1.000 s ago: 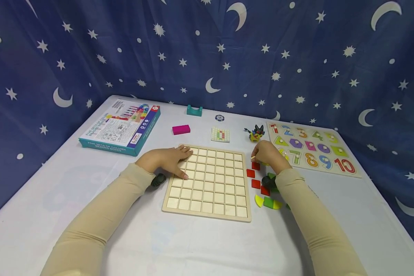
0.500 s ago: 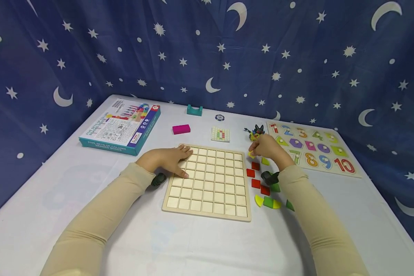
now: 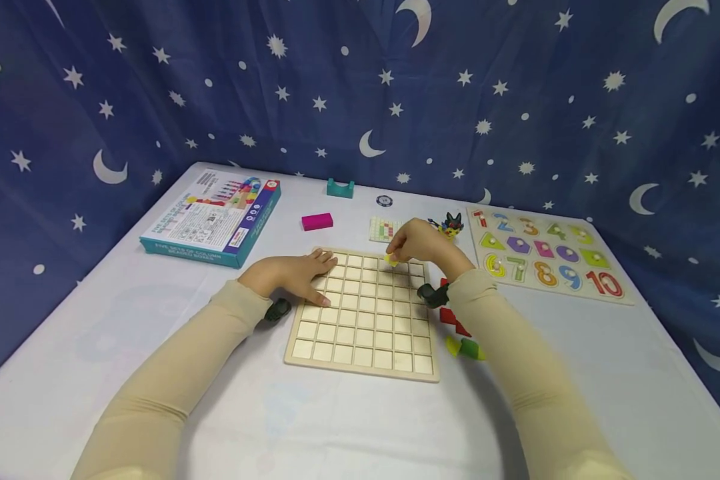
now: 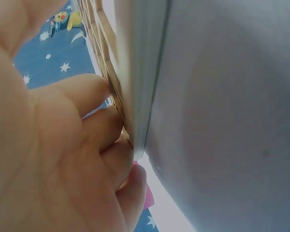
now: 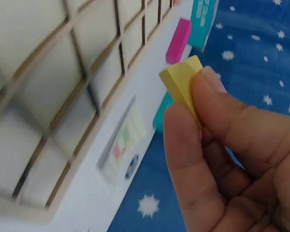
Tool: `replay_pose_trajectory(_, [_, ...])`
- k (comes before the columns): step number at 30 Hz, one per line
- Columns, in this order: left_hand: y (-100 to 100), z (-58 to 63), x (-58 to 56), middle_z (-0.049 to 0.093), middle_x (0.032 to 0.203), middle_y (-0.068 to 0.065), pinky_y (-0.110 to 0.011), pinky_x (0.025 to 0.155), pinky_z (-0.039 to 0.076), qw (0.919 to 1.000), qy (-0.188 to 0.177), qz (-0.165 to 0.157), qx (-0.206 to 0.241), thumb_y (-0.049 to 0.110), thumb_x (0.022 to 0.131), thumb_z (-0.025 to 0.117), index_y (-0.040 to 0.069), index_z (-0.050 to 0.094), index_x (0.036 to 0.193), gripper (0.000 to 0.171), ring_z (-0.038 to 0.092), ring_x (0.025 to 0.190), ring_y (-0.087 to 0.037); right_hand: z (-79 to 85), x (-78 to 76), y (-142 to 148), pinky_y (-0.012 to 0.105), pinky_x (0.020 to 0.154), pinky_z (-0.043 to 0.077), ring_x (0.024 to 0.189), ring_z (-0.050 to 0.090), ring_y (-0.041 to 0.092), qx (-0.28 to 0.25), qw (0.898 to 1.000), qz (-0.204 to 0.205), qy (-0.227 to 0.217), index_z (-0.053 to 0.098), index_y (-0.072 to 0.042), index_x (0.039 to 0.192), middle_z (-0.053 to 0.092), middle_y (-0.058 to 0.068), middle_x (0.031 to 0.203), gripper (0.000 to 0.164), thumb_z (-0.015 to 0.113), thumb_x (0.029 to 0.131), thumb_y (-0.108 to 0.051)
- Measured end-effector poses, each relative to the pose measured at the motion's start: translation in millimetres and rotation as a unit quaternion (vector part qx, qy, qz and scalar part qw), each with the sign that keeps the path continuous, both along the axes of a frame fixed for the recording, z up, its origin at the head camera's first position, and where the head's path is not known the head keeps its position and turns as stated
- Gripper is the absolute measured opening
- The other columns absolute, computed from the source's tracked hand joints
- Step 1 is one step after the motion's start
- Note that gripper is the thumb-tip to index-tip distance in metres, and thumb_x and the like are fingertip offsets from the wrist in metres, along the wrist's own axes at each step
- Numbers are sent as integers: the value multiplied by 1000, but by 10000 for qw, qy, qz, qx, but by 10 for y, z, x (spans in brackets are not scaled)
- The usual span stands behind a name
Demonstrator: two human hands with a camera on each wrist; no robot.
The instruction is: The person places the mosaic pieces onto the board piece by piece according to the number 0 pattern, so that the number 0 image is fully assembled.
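Note:
A wooden grid board (image 3: 360,369) with many square cells lies in the middle of the table. On its left side rests the left hand (image 3: 293,277), fingers spread over the upper left edge; in the left wrist view the fingertips (image 4: 104,87) touch the board's rim. The right hand (image 3: 419,243) hovers over the board's upper part, pinching a small yellow block (image 5: 181,79) between thumb and finger. Red blocks (image 3: 448,315), a green block (image 3: 471,349) and yellow pieces (image 3: 453,345) lie right of the board, partly hidden by the right arm.
Behind the board lie a patterned grid card (image 3: 381,229), a magenta block (image 3: 317,222), a teal stand (image 3: 340,189), a round chip (image 3: 384,201) and a small figure (image 3: 451,225). A flat box (image 3: 210,217) lies at left, a number puzzle (image 3: 546,257) at right.
The right hand has picked up a yellow block from beside the board and moved left with it over the board's upper cells. The left hand has stayed in place.

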State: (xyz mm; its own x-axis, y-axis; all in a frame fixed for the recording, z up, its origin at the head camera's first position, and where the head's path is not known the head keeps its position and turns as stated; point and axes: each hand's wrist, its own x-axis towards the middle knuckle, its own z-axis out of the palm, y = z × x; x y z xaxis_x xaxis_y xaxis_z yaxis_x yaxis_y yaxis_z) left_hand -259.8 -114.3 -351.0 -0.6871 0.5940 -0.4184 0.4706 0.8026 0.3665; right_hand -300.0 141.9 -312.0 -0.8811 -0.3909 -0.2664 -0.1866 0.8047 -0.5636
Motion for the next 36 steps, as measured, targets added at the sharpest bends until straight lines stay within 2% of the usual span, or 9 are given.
replay_pose_trajectory(4, [3, -7, -19, -2, 155, -14, -49, 114, 5, 10000, 45, -40, -15, 49, 82, 63, 5, 7, 148, 97, -9, 141, -32, -40, -16, -172, 36, 77, 54, 77, 65, 19, 23, 9997, 247, -60, 73, -4, 92, 70, 9, 88, 12, 68, 81, -4])
replay_pose_trajectory(9, [14, -7, -21, -1, 155, -14, -48, 114, 6, 10000, 25, -41, -40, 50, 82, 62, 6, 7, 148, 97, -8, 141, -32, -138, -44, -355, 29, 72, 53, 73, 64, 14, 80, 9984, 568, 27, 73, -5, 89, 71, 6, 84, 11, 67, 80, -1])
replay_pose_trajectory(17, [7, -21, -21, -2, 155, -14, -48, 114, 6, 9999, 18, -16, -99, 52, 82, 61, 7, 6, 148, 97, -8, 141, -31, -238, -71, -602, 25, 69, 52, 74, 63, 12, 263, 9955, 906, -32, 74, -8, 85, 71, 4, 85, 8, 69, 80, -4])
replay_pose_trajectory(22, [4, -29, -18, -2, 155, -15, -47, 115, 6, 10000, 32, -26, -51, 51, 82, 62, 6, 6, 148, 98, -8, 142, -31, -253, -82, -648, 25, 69, 53, 73, 63, 11, 385, 9939, 1024, -102, 74, -7, 84, 72, 4, 85, 8, 70, 79, -4])
replay_pose_trajectory(36, [-12, -24, -17, -2, 155, -14, -47, 114, 5, 10000, -19, 35, -2, 50, 82, 63, 7, 6, 148, 98, -9, 141, -31, -272, -133, -698, 24, 69, 52, 73, 63, 11, 679, 9848, 1595, 58, 75, -9, 82, 72, 4, 84, 10, 69, 79, -1])
